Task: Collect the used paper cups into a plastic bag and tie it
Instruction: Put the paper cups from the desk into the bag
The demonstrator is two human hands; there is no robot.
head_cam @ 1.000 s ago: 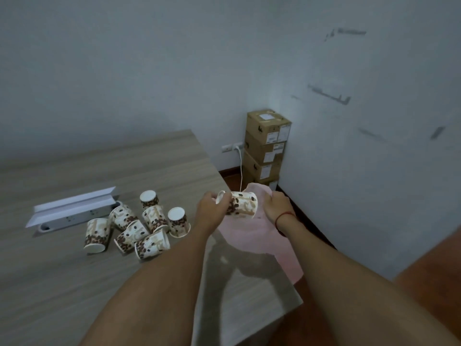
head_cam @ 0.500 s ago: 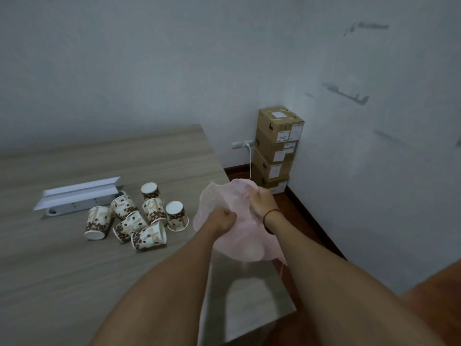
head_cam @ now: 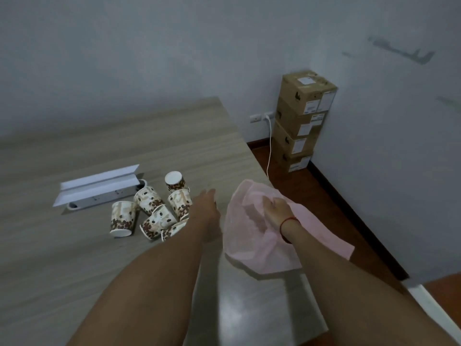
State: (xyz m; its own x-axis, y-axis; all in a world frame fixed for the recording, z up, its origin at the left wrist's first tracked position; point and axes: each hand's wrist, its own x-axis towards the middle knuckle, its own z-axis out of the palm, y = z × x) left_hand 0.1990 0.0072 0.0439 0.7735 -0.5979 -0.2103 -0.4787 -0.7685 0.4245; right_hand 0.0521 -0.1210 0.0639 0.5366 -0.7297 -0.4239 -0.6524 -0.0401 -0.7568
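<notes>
**Bag held open at the table's edge, free hand out toward the cups**

The right hand (head_cam: 274, 211), a red string around its wrist, grips the gathered rim of the thin pink plastic bag (head_cam: 252, 243), its fingers closed on the film. It holds the bag at the right edge of the table, probably so that the mouth stays up and open while the body of the bag slumps on the surface and partly hangs past the edge.

The left hand (head_cam: 205, 203) is empty, fingers straight and loosely spread, palm down, stretched toward 10 o'clock. It sits just beside the nearest cups, at the right side of the pile; whether a fingertip touches one cannot be told, since the forearm covers part of the cluster.

The brown-and-cream paper cups printed with coffee beans (head_cam: 152, 211) lie in a loose heap at 9 o'clock from the left hand: at least six are visible, some standing upside down, some tipped on their sides. What is already inside the bag cannot be made out through the film.

At 10 o'clock from the heap lies a white power strip (head_cam: 99, 199), with a folded white card (head_cam: 97, 183) leaning over it. The grey wood-grain table (head_cam: 74, 270) carries all of this. At 1 o'clock from the bag, stacked brown cardboard boxes (head_cam: 301, 121) stand in the corner.
</notes>
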